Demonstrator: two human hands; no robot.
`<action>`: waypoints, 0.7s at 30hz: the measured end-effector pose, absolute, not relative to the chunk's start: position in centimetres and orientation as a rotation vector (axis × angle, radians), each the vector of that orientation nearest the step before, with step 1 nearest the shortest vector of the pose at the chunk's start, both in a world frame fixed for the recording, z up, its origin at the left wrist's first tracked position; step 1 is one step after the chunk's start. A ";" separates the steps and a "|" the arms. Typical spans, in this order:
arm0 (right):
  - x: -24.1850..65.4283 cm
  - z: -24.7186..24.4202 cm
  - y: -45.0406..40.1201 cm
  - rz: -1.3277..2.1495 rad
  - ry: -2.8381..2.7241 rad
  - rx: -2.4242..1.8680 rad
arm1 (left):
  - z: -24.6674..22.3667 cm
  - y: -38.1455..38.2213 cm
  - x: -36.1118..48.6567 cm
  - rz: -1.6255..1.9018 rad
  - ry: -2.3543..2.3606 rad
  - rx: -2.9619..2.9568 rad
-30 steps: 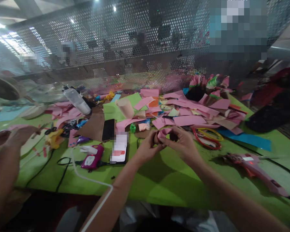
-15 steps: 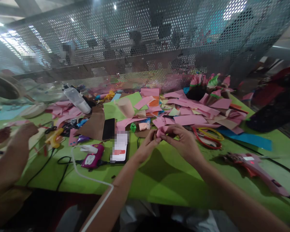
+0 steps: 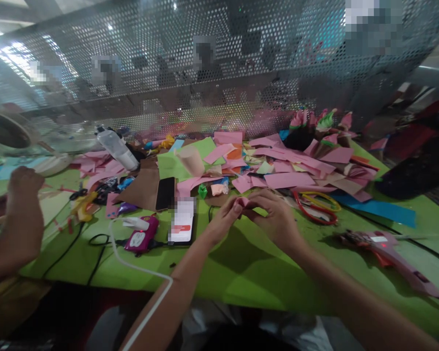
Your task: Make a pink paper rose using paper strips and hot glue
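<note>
Between both hands, over the green tabletop (image 3: 237, 278), is a small rolled strip of pink paper (image 3: 243, 201). My left hand (image 3: 225, 217) pinches it from the left, the thumb on its near side. From the right, the fingers of my right hand (image 3: 272, 212) close on the same roll and partly cover it. Behind the hands lie flat pink paper strips (image 3: 290, 180). A pair of scissors with red handles (image 3: 316, 214) rests to the right of my right hand.
A pink glue gun (image 3: 391, 258) with its cord lies at the right. Left of my hands are a lit phone (image 3: 183, 222), a dark phone (image 3: 166, 193) and a magenta power bank (image 3: 142, 236). A co-worker's arm (image 3: 25, 219) reaches in at far left.
The pink paper looks more tightly rolled and shows less between my fingers. At the far left, the co-worker's hand has moved up and back.
</note>
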State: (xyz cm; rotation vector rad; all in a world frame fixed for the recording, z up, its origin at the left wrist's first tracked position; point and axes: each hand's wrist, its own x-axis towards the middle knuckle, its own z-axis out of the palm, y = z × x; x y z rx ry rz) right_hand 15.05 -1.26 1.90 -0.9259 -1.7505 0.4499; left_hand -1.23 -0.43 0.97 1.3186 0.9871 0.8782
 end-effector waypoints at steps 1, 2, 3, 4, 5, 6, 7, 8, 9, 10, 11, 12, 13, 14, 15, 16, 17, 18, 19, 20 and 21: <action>15.0 1.9 -1.3 0.432 -1.779 -0.907 | 1.1 -0.4 -1.2 0.904 0.991 1.351; 15.1 2.0 -1.3 0.424 -1.804 -0.889 | 1.2 -0.4 -1.2 0.928 0.996 1.372; 15.2 2.0 -1.2 0.424 -1.827 -0.875 | 1.3 -0.4 -1.1 0.947 1.002 1.376; 15.3 2.1 -1.2 0.428 -1.848 -0.864 | 1.4 -0.4 -1.1 0.953 1.010 1.362; 15.5 2.3 -1.1 0.435 -1.869 -0.855 | 1.4 -0.3 -1.1 0.954 1.016 1.339; 15.7 2.4 -1.0 0.443 -1.887 -0.850 | 1.4 -0.3 -1.1 0.951 1.022 1.311; 15.9 2.5 -0.9 0.452 -1.902 -0.848 | 1.3 -0.2 -1.1 0.949 1.028 1.281; 16.1 2.6 -0.9 0.462 -1.912 -0.849 | 1.3 -0.2 -1.1 0.948 1.035 1.256; 16.2 2.7 -0.8 0.471 -1.917 -0.851 | 1.2 -0.2 -1.2 0.950 1.043 1.237; 16.4 2.8 -0.7 0.479 -1.918 -0.854 | 1.2 -0.1 -1.2 0.955 1.053 1.226; 16.5 2.8 -0.7 0.484 -1.917 -0.857 | 1.1 -0.1 -1.3 0.961 1.060 1.219; 16.5 2.8 -0.6 0.487 -1.916 -0.860 | 1.0 -0.1 -1.3 0.964 1.064 1.214; 16.6 2.8 -0.6 0.491 -1.919 -0.865 | 1.0 0.0 -1.4 0.962 1.064 1.207; 16.6 2.8 -0.6 0.492 -1.924 -0.872 | 0.9 0.0 -1.4 0.955 1.059 1.195; 16.7 2.7 -0.5 0.490 -1.933 -0.880 | 0.8 0.0 -1.4 0.948 1.050 1.183; 16.7 2.7 -0.5 0.484 -1.945 -0.886 | 0.8 0.0 -1.4 0.945 1.042 1.171; 16.7 2.6 -0.5 0.477 -1.957 -0.887 | 0.7 0.0 -1.5 0.946 1.035 1.164; 16.7 2.6 -0.4 0.468 -1.968 -0.884 | 0.7 0.0 -1.5 0.950 1.033 1.160; 16.7 2.5 -0.4 0.460 -1.977 -0.877 | 0.6 0.0 -1.5 0.950 1.029 1.157; 16.8 2.5 -0.4 0.454 -1.982 -0.870 | 0.6 0.0 -1.5 0.946 1.024 1.149; 16.8 2.6 -0.3 0.451 -1.984 -0.866 | 0.6 0.0 -1.5 0.934 1.017 1.137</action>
